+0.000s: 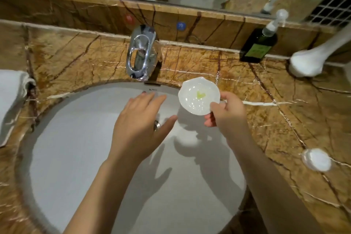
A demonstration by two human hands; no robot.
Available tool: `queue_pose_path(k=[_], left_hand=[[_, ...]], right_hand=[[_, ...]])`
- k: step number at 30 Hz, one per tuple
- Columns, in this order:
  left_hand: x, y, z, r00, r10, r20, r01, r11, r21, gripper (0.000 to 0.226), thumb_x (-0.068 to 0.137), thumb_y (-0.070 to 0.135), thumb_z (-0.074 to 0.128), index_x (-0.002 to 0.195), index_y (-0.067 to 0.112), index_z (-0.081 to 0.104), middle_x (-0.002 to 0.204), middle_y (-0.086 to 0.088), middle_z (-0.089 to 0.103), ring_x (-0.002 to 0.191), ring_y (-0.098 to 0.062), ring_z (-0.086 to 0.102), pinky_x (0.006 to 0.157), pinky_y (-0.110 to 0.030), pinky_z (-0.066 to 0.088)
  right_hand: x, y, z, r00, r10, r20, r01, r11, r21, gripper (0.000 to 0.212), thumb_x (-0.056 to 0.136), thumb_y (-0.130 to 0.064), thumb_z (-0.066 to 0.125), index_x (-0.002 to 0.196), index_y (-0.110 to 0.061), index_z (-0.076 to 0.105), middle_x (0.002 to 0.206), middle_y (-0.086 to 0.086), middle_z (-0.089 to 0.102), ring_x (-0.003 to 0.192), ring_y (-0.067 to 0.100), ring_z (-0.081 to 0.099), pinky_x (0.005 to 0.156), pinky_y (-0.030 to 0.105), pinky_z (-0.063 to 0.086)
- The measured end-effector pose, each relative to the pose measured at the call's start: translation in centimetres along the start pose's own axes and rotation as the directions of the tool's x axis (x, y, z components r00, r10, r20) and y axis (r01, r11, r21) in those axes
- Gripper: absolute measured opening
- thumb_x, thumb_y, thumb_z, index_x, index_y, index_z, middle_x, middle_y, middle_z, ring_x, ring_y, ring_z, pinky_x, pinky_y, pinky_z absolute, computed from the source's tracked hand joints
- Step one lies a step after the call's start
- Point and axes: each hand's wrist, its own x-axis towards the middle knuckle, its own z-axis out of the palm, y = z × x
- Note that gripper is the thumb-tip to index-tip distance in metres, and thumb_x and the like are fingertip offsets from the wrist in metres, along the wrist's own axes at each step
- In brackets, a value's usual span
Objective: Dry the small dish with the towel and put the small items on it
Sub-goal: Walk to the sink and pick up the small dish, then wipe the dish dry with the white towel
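My right hand (226, 112) grips the small white dish (198, 96) by its right edge, holding it over the far right rim of the sink. The dish has a wavy rim, a green heart at its centre and glistening wet spots. My left hand (140, 119) hovers flat over the basin with fingers spread, holding nothing; a ring sits on one finger. A folded white towel (11, 100) lies on the counter at the far left. A small round white packet (316, 159) rests on the counter at the right.
A round white sink (76, 167) is set into a brown marble counter (266, 119). A chrome tap (140, 53) stands behind it. A dark green pump bottle (259, 43) and a white object (307, 62) stand at the back right. A mirror runs along the back wall.
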Motion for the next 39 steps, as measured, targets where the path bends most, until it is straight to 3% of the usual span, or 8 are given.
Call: queue_pose_path(k=[5, 11, 16, 22, 27, 32, 36, 39], left_hand=[[-3.0, -4.5, -1.4, 0.991, -0.13, -0.014, 0.13, 0.991, 0.024, 0.07, 0.084, 0.065, 0.025, 0.135, 0.022, 0.048, 0.143, -0.007, 0.049, 0.135, -0.027, 0.039, 0.11, -0.045, 0.03], [-6.1, -9.2, -1.8, 0.978, -0.206, -0.034, 0.207, 0.978, 0.03, 0.068, 0.086, 0.061, 0.028, 0.133, 0.018, 0.051, 0.139, -0.011, 0.052, 0.133, -0.03, 0.043, 0.11, -0.049, 0.032], [-7.4, -11.5, -1.9, 0.975, -0.22, -0.026, 0.221, 0.974, 0.046, 0.071, 0.088, 0.063, 0.024, 0.131, 0.016, 0.054, 0.136, -0.013, 0.055, 0.13, -0.031, 0.047, 0.108, -0.05, 0.035], [-7.7, -12.6, -2.3, 0.966, -0.25, -0.06, 0.251, 0.968, 0.005, 0.066, 0.087, 0.063, 0.028, 0.129, 0.019, 0.056, 0.134, -0.011, 0.058, 0.128, -0.03, 0.049, 0.105, -0.051, 0.039], [-7.9, -13.6, -2.6, 0.966, -0.249, -0.071, 0.248, 0.969, -0.016, 0.065, 0.086, 0.062, 0.03, 0.129, 0.02, 0.056, 0.134, -0.01, 0.058, 0.128, -0.029, 0.049, 0.105, -0.052, 0.039], [-8.6, -14.2, -3.0, 0.964, -0.253, -0.079, 0.25, 0.967, -0.053, 0.065, 0.085, 0.06, 0.03, 0.129, 0.02, 0.056, 0.136, -0.008, 0.056, 0.131, -0.027, 0.045, 0.108, -0.048, 0.035], [-8.9, -15.3, -4.2, 0.961, -0.218, -0.171, 0.208, 0.975, -0.074, 0.058, 0.086, 0.056, 0.039, 0.123, 0.017, 0.062, 0.132, -0.009, 0.06, 0.127, -0.026, 0.051, 0.104, -0.044, 0.04], [-8.2, -16.8, -6.1, 0.894, -0.171, -0.415, 0.149, 0.985, -0.085, 0.043, 0.087, 0.042, 0.052, 0.113, 0.012, 0.068, 0.117, -0.008, 0.069, 0.109, -0.023, 0.063, 0.094, -0.033, 0.048]], right_hand=[[-4.2, -0.6, 4.6, 0.989, -0.136, 0.06, 0.142, 0.982, -0.121, 0.025, 0.083, -0.003, 0.049, 0.096, -0.023, 0.052, 0.052, 0.006, 0.058, 0.046, 0.021, 0.059, 0.05, 0.04, 0.052], [-6.5, 0.2, 9.0, 0.9, -0.423, 0.1, 0.403, 0.726, -0.558, 0.023, 0.085, -0.003, 0.048, 0.107, -0.009, 0.051, 0.063, 0.012, 0.058, 0.054, 0.032, 0.056, 0.046, 0.031, 0.037], [-6.6, -0.3, 10.2, 0.836, -0.504, 0.218, 0.521, 0.602, -0.605, 0.015, 0.089, -0.007, 0.047, 0.103, -0.008, 0.053, 0.059, 0.002, 0.052, 0.046, 0.023, 0.048, 0.043, 0.025, 0.036], [-6.9, -0.7, 10.9, 0.745, -0.607, 0.276, 0.619, 0.475, -0.625, 0.019, 0.078, 0.002, 0.061, 0.095, -0.002, 0.055, 0.052, 0.01, 0.055, 0.038, 0.033, 0.048, 0.036, 0.029, 0.035], [-7.0, -0.8, 11.5, 0.752, -0.602, 0.267, 0.616, 0.5, -0.608, 0.023, 0.079, 0.0, 0.059, 0.094, -0.01, 0.045, 0.052, 0.007, 0.053, 0.039, 0.034, 0.043, 0.038, 0.026, 0.027], [-7.1, -0.9, 13.4, 0.905, -0.352, 0.239, 0.425, 0.716, -0.553, 0.014, 0.086, -0.013, 0.046, 0.095, -0.02, 0.038, 0.06, -0.002, 0.053, 0.051, 0.018, 0.048, 0.043, 0.032, 0.032], [-8.0, -3.2, 15.2, 0.962, -0.115, 0.247, 0.168, 0.964, -0.206, 0.015, 0.083, -0.01, 0.05, 0.096, -0.016, 0.05, 0.064, 0.006, 0.065, 0.05, 0.018, 0.065, 0.05, 0.038, 0.053], [-8.3, -5.4, 16.9, 0.948, -0.001, 0.317, -0.019, 0.998, 0.062, 0.019, 0.081, 0.002, 0.049, 0.097, -0.007, 0.054, 0.067, 0.019, 0.064, 0.044, 0.021, 0.064, 0.042, 0.028, 0.051]])
